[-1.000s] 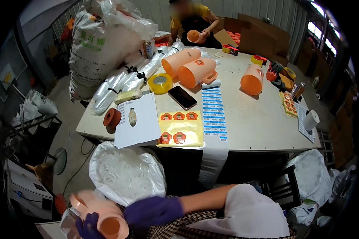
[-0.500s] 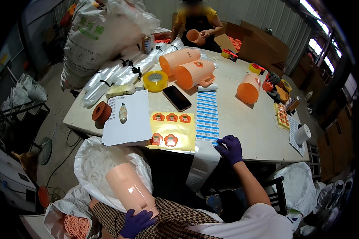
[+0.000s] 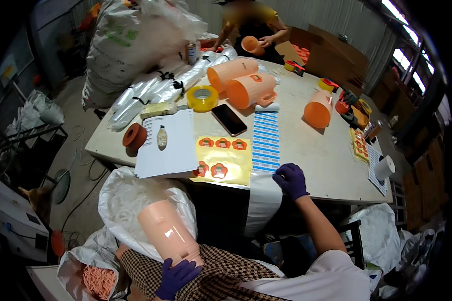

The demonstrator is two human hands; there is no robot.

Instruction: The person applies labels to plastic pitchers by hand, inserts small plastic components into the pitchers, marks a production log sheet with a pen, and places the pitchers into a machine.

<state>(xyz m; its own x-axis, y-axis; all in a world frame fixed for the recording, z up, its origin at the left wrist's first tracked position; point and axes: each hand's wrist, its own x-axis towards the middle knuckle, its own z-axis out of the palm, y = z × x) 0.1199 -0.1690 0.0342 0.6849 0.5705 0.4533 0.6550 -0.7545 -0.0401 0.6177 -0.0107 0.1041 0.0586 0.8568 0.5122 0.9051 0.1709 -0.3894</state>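
Observation:
A peach plastic jug (image 3: 168,230) lies tilted across my lap, its wider end away from me. My left hand (image 3: 178,278), in a purple glove, is wrapped around its near end. At the table's front edge my right hand (image 3: 292,180), also gloved in purple, has its fingers curled in a pinch. Its fingertips touch the right side of a strip of blue-and-white labels (image 3: 266,143); whatever may be between them is too small to make out. The strip's bare white backing (image 3: 263,200) hangs over the edge. Left of it lies a gold sheet (image 3: 226,158) with red flower-shaped stickers.
White papers (image 3: 168,150), a phone (image 3: 229,120), a roll of yellow tape (image 3: 203,99) and more peach jugs (image 3: 251,91) cover the table (image 3: 311,170). An open white sack (image 3: 108,200) stands beside my lap. Across the table a person (image 3: 251,30) holds another jug.
The whole view has shifted slightly, moving the scene right and up. My left hand stays on the jug, and my right hand remains at the strip with its fingers slightly turned.

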